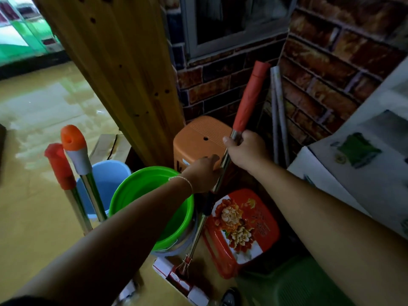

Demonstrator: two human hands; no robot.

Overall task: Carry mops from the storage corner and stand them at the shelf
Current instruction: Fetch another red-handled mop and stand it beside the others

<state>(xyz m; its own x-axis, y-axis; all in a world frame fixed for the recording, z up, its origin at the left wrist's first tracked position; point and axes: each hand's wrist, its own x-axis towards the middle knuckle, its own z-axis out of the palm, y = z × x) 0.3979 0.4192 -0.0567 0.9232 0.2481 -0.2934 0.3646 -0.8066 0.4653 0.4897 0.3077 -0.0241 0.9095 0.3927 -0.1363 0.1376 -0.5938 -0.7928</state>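
Held mop [223, 164] between bucket [141, 191] (left) and stool [242, 230] (right); two mops [77, 173] farther left.

I'm seeing a shiny steel mop pole with a red rubber grip [249, 100], a lime green plastic bucket [123, 195], a pale blue plastic bucket [112, 173], a plain orange plastic stool [198, 138] and a red stool printed with cream and orange flowers [262, 230], all showing against red-brown brick-pattern wallpaper [320, 96].

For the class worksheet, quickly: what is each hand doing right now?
Left hand: holding the mop lower down its metal pole.
Right hand: gripping the same pole just under the red grip.
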